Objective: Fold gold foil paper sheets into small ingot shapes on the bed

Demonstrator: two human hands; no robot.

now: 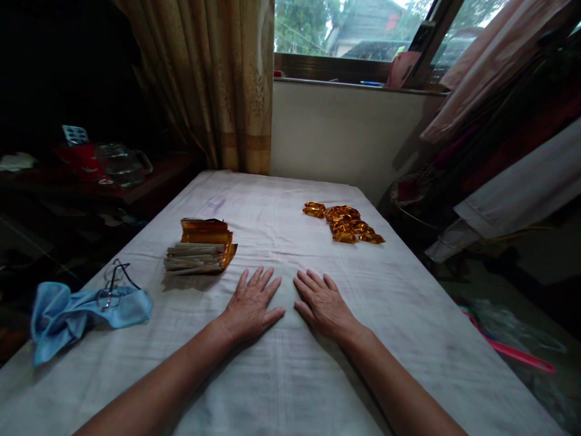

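Head view: my left hand [252,304] and my right hand [322,303] lie flat, palms down, fingers spread, side by side on the white cloth [290,375] covering the table. They hold nothing; the thumbs point toward each other with a narrow gap of cloth between them.

Nearest my left hand, just beyond its fingertips and a little to the left, sits a stack of gold foil paper sheets [200,248], its top sheets shiny gold and curled up at the right end, the pale edges of the pile facing me. It is near the hand but not touching it.

Farther out, ahead of my right hand and well apart from it, lies a small heap of folded gold paper pieces [344,223], strung out in a loose line toward the table's right edge.

At the table's left edge rests a crumpled blue cloth [68,312] with a pair of spectacles [113,284] on top of it. Beyond the table, a brown curtain [213,79] hangs beside a window [345,30]; a glass jug [121,163] stands on a dark side table at left.
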